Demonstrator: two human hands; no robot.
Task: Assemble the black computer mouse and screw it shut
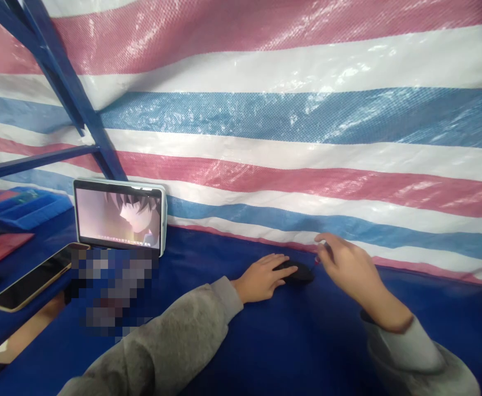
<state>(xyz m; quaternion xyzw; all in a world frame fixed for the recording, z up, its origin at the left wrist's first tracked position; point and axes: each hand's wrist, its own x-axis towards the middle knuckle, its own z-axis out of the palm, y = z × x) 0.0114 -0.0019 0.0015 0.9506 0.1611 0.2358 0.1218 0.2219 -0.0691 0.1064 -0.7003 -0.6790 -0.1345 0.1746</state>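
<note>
My left hand (261,278), in a grey sleeve, reaches across the dark blue table (273,341). Its fingers lie over the near left part of a rounded black object that looks like a computer mouse (300,271), with the thumb along its front side. Just to the right of that, my right hand (343,267) is raised above the table with its fingers curled in. A small dark and reddish bit shows at its fingertips, too small to name. The palm side of the right hand is hidden.
At the left a tablet (119,214) stands propped up, playing a cartoon. A phone (38,278) lies before it, near a blue divided tray (26,206) and a red sheet (1,250). A blue metal frame (65,71) and a striped tarp (290,115) rise behind.
</note>
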